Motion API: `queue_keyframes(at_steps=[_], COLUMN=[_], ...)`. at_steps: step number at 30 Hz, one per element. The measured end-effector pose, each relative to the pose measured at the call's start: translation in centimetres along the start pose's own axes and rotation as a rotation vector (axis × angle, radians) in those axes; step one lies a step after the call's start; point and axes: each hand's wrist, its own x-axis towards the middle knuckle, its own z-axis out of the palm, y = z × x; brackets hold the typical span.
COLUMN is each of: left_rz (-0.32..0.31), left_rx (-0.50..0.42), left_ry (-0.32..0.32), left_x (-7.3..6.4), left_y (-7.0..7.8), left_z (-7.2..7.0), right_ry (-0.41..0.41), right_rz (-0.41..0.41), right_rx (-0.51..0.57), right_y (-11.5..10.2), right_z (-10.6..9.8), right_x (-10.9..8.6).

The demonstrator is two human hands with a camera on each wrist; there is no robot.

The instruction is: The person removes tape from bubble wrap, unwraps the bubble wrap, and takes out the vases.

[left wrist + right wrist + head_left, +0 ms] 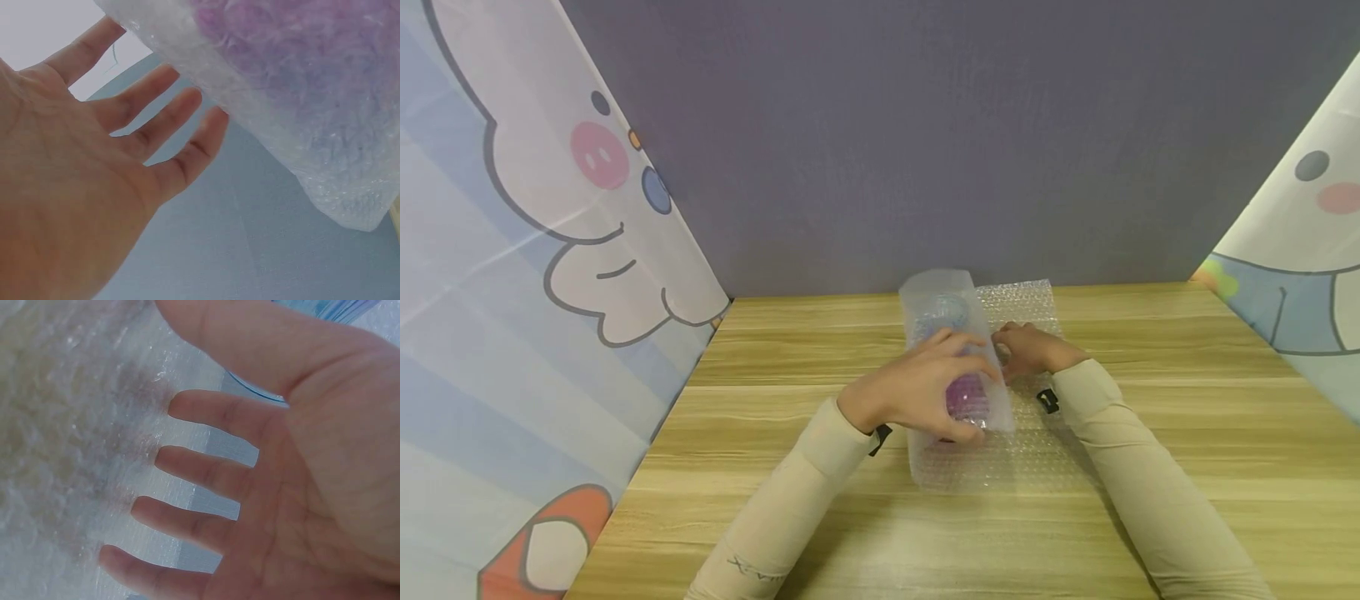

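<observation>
A clear purple-and-blue object (966, 398), rounded and glass-like, lies beneath a folded layer of bubble wrap (925, 293) on the table. My left hand (925, 387) arches over this bundle, thumb on the near side and fingers spread; its fingertips (215, 119) meet the edge of the wrap in the left wrist view. On the bundle's right side, my right hand (1033, 348) touches the wrap with fingertips (169, 456) fairly straight and spread apart. A thin blue curved rim (256, 389) shows under the right thumb. The layers hide the object's full shape.
The unrolled part of the bubble wrap (1045, 454) lies flat to the right on the wood-grain table (760, 450). A grey wall (940, 150) rises at the table's back edge. Cartoon-printed cloths (512, 350) hang at both sides.
</observation>
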Motion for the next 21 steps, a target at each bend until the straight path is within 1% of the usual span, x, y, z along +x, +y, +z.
queue_keyframes(at_steps=[3,7,10,15,21], left_rz=[0.01,0.006,-0.013,-0.044,-0.043], left_rx=[-0.006,0.002,-0.006,-0.025,-0.036], left_ry=[0.043,0.086,0.095,0.091,0.101], left_x=[0.0,-0.05,-0.18,-0.42,-0.45], left_y=[-0.19,-0.41,-0.57,-0.85,-1.04], left_z=[-0.08,-0.27,-0.47,-0.69,-0.81], right_ry=[-0.004,-0.015,-0.021,-0.015,-0.028], right_rz=[0.001,0.014,0.027,0.032,0.049], right_rx=[-0.004,0.006,0.016,0.03,0.042], right_y=[0.07,0.15,0.17,0.19,0.16], right_z=[-0.02,-0.01,0.01,0.06,0.08], right_x=[0.02,0.02,0.01,-0.06,0.05])
